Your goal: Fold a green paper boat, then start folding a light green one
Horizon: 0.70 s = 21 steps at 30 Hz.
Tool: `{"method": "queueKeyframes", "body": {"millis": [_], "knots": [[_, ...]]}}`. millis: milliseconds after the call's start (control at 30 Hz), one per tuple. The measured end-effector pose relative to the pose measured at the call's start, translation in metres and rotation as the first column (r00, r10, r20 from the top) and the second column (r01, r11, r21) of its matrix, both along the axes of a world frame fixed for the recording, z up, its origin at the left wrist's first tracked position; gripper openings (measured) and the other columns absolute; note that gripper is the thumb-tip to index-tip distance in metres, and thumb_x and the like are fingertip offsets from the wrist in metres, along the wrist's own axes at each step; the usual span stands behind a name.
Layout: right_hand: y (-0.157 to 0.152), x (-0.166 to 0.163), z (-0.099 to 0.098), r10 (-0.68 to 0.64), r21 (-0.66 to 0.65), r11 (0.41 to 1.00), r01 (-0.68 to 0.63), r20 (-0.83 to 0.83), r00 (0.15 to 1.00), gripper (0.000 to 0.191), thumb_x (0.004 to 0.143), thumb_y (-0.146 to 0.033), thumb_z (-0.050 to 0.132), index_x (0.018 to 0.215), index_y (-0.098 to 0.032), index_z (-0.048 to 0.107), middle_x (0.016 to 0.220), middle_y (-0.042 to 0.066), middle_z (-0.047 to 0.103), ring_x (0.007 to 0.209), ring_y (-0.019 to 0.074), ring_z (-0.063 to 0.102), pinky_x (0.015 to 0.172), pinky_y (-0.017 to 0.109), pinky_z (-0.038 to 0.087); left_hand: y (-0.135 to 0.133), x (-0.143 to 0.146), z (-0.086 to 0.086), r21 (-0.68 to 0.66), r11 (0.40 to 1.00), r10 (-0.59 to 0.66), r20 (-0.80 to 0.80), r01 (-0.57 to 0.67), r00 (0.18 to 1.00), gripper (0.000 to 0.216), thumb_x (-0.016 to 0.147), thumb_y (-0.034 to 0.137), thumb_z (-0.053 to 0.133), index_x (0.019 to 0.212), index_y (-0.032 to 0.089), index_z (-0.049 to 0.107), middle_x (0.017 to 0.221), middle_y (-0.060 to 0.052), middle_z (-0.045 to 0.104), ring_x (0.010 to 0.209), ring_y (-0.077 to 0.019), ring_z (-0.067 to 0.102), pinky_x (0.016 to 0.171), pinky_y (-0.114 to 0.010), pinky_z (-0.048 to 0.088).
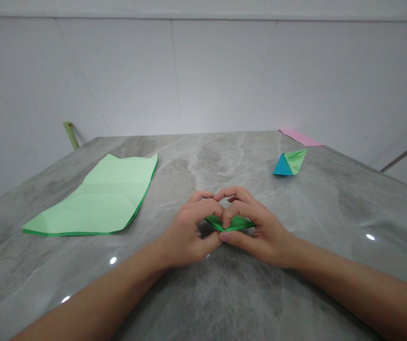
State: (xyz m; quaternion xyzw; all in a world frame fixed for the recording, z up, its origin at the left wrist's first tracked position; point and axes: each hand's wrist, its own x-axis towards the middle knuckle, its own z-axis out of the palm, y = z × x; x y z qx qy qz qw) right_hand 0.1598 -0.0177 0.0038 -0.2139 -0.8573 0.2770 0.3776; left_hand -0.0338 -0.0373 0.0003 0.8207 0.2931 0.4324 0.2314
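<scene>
A small folded piece of green paper (232,223) lies low on the grey marble table (225,293), pinched between both my hands. My left hand (189,232) curls over its left end, fingers bent and pressed onto it. On its right end my right hand (260,227) is closed, with the thumb under the paper and the fingers on top. The fingertips of the two hands touch above the paper. Most of the piece is hidden by my fingers.
A stack of light green sheets (100,196) lies at the left of the table. A finished blue and green folded paper shape (289,163) stands at the right rear. A pink sheet (301,137) lies at the far right edge. A green strip (70,135) leans at the wall.
</scene>
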Motion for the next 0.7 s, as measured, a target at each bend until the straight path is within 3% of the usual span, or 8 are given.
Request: {"method": "queueKeyframes", "body": {"millis": [133, 467, 700], "knots": [[-0.0011, -0.001, 0.0014, 0.046, 0.018, 0.999, -0.045, -0.061, 0.997, 0.008, 0.087, -0.027, 0.066, 0.088, -0.023, 0.059, 0.115, 0.008, 0.055, 0.116, 0.0236, 0.053, 0.097, 0.041, 0.045, -0.0036, 0.0009, 0.0009, -0.05, 0.999, -0.018, 0.06, 0.021, 0.998, 0.007, 0.081, 0.014, 0.061, 0.079, 0.02, 0.058, 0.076, -0.003, 0.062, 0.085, -0.0197, 0.057, 0.087, -0.036, 0.046], [-0.0024, 0.0029, 0.0048, 0.044, 0.21, 0.977, -0.042, -0.008, 0.999, 0.006, 0.09, -0.028, 0.061, 0.089, -0.022, 0.06, 0.111, 0.008, 0.057, 0.117, 0.0222, 0.051, 0.099, 0.042, 0.041, -0.0068, 0.0031, -0.0009, 0.001, 1.0, -0.025, 0.056, 0.025, 0.998, 0.018, 0.073, 0.01, 0.057, 0.07, 0.022, 0.044, 0.069, 0.001, 0.053, 0.075, -0.0174, 0.052, 0.081, -0.035, 0.046], [0.0004, 0.0024, 0.0011, -0.095, 0.355, 0.926, 0.132, -0.12, 0.988, 0.003, 0.084, -0.023, 0.064, 0.085, -0.022, 0.061, 0.109, 0.008, 0.059, 0.105, 0.022, 0.056, 0.091, 0.041, 0.047, -0.0062, 0.0031, -0.0023, 0.02, 0.999, 0.041, 0.031, -0.042, 0.999, 0.012, 0.079, 0.009, 0.054, 0.083, 0.02, 0.053, 0.08, -0.001, 0.056, 0.078, -0.0163, 0.054, 0.075, -0.031, 0.045]]}}
